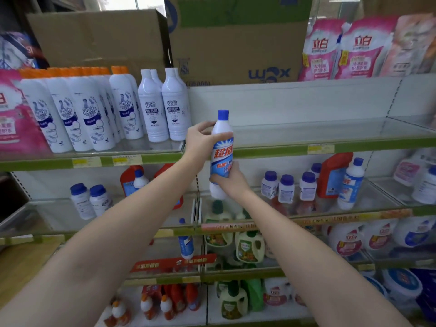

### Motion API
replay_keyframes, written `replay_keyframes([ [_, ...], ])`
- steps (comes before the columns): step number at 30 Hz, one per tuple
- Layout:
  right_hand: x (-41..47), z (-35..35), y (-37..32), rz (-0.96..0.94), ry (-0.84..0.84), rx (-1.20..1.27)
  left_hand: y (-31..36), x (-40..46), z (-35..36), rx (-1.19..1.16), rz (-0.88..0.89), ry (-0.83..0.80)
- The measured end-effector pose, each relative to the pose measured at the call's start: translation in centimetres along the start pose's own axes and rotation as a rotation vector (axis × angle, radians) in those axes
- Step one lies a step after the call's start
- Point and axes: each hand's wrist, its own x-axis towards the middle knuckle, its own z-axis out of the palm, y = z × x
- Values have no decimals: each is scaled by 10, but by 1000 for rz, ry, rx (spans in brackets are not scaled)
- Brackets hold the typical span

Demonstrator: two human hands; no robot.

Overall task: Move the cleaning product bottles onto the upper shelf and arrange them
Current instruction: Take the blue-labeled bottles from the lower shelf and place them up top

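Observation:
A white cleaning bottle (221,140) with a blue cap and a blue-and-red label stands upright in mid-air in front of the upper shelf (271,149). My left hand (200,140) grips its shoulder from the left. My right hand (230,179) grips its lower part from below and the right. On the upper shelf to the left stand two plain white bottles (164,107) and several orange-capped white bottles (77,112). The same kind of blue-capped bottle (350,185) stands on the shelf below at the right, and one more (186,241) lower down.
The upper shelf right of the white bottles is bare glass up to a divider (387,109). Cardboard boxes (236,41) and pink refill pouches (342,48) sit above. Small blue-capped jars (286,188) and red jugs (333,173) crowd the middle shelf.

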Motion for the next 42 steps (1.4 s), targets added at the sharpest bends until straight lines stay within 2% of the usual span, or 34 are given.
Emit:
replay_keyframes([
  [6, 50, -12, -52, -108, 55, -22, 47, 38, -7, -65, 128, 37],
  [10, 81, -12, -79, -144, 55, -54, 66, 69, -15, -20, 194, -2],
  [16, 129, 6, -83, -134, 85, -125, 66, 126, -32, 222, 241, -95],
  [20, 162, 17, -79, -80, 71, -155, 70, 170, -42, 590, 293, -176],
  [25, 207, 21, -76, -21, 79, -238, 74, 221, -32, 948, 421, -135],
  [30, 255, 30, -69, 30, 162, -485, 70, 260, -23, 1202, 460, -161],
  [35, 292, 42, -65, 38, 149, -286, 72, 288, -21, 1338, 442, -192],
  [42, 330, 50, -58, -12, 106, -183, 67, 315, -14, 1444, 327, -167],
])
